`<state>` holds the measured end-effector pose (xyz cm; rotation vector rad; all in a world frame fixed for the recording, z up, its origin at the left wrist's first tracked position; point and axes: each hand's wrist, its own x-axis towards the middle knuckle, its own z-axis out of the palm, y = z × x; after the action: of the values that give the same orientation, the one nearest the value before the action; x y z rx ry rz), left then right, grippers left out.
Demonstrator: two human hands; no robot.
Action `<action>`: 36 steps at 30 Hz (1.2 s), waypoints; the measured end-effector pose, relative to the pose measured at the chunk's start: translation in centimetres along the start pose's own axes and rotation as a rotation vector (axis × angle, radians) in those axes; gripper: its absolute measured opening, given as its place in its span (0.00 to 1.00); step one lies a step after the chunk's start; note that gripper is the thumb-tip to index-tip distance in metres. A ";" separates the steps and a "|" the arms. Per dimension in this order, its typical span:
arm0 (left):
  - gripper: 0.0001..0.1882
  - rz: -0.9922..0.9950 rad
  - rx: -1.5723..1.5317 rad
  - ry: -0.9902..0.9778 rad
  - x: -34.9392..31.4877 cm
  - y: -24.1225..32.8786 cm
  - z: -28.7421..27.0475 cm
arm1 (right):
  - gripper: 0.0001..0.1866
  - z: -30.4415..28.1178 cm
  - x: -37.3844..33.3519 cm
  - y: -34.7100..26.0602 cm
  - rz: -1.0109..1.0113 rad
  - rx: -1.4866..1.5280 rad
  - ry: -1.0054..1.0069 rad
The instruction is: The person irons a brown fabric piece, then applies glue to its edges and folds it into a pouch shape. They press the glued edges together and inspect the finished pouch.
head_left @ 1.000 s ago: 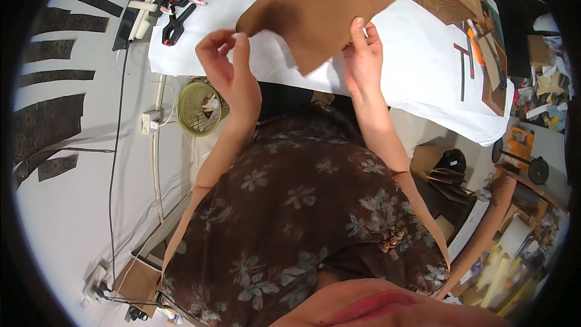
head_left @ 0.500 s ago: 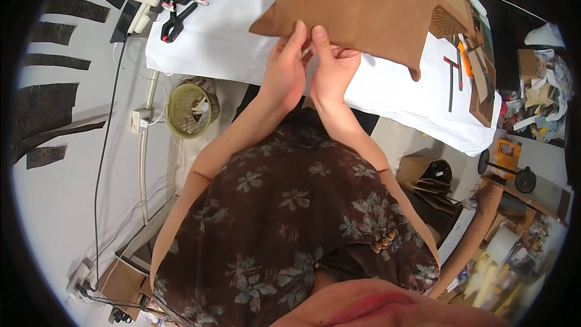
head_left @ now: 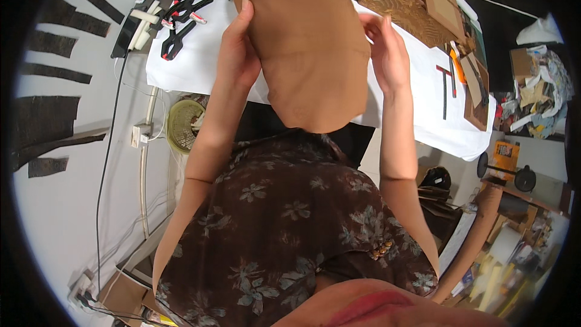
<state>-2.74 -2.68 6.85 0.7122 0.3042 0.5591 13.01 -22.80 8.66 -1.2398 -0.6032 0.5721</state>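
A piece of brown leather [head_left: 311,54] with a faint crease across its middle is held up over the near edge of the table, its rounded lower end hanging toward me. My left hand [head_left: 239,54] grips its left edge, thumb on the front and fingers behind. Beside the right edge, my right hand [head_left: 390,54] has its thumb raised off the leather and its fingers apart and curved; whether the fingertips touch the back of the edge is hidden.
White sheeting covers the table [head_left: 417,109]. Black spring clamps [head_left: 175,39] lie at the left, a carved wooden box [head_left: 393,9] at the back right. An orange-handled tool [head_left: 457,66] and a dark T-shaped tool [head_left: 446,88] lie at the right. A green basket [head_left: 181,124] stands below left.
The leather has been turned and brought lower, its long side now upright. My hands have parted from the middle of its near edge to its left and right sides; the right thumb has come off it.
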 end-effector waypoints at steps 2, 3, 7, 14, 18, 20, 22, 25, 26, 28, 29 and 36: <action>0.30 -0.033 0.019 0.000 -0.1 -0.6 -0.1 | 0.22 2.2 1.4 -1.7 0.043 0.075 -0.056; 0.29 -0.049 0.012 -0.005 0.0 -0.9 -0.2 | 0.21 3.0 1.9 -2.0 0.064 0.104 -0.081; 0.27 -0.082 -0.007 -0.003 -0.1 -1.5 -0.3 | 0.11 4.9 3.3 -1.9 -0.007 0.156 -0.015; 0.27 -0.130 0.000 0.028 -0.7 -1.7 -0.3 | 0.09 3.2 3.8 1.1 -0.046 0.121 0.165; 0.31 -0.128 -0.036 -0.031 -0.7 -2.2 -0.7 | 0.09 2.2 3.6 1.8 -0.015 0.205 0.130; 0.33 -0.139 -0.040 -0.051 -0.8 -2.3 -0.8 | 0.08 2.6 3.0 1.6 0.010 0.290 0.121; 0.35 -0.168 -0.073 -0.071 -0.9 -2.3 -0.6 | 0.08 2.5 2.9 2.0 0.059 0.429 0.069; 0.37 -0.168 -0.118 -0.164 -1.0 -2.1 -0.3 | 0.09 2.5 2.4 2.5 0.169 0.595 0.050; 0.37 -0.166 -0.093 -0.142 -1.2 -2.0 0.1 | 0.09 2.5 2.1 2.6 0.183 0.623 0.023; 0.38 -0.165 -0.042 -0.101 -1.7 -1.6 1.0 | 0.10 2.5 1.8 2.6 0.209 0.680 -0.025; 0.38 -0.171 -0.030 -0.096 -1.6 -1.7 0.8 | 0.10 2.5 1.7 2.7 0.230 0.714 -0.034; 0.38 -0.219 0.020 -0.110 -1.8 -1.8 0.6 | 0.10 1.8 0.9 3.5 0.293 0.871 -0.122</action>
<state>-3.27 -5.16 6.22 0.7156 0.2815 0.3083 12.10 -20.14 5.71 -0.4643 -0.2105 1.0250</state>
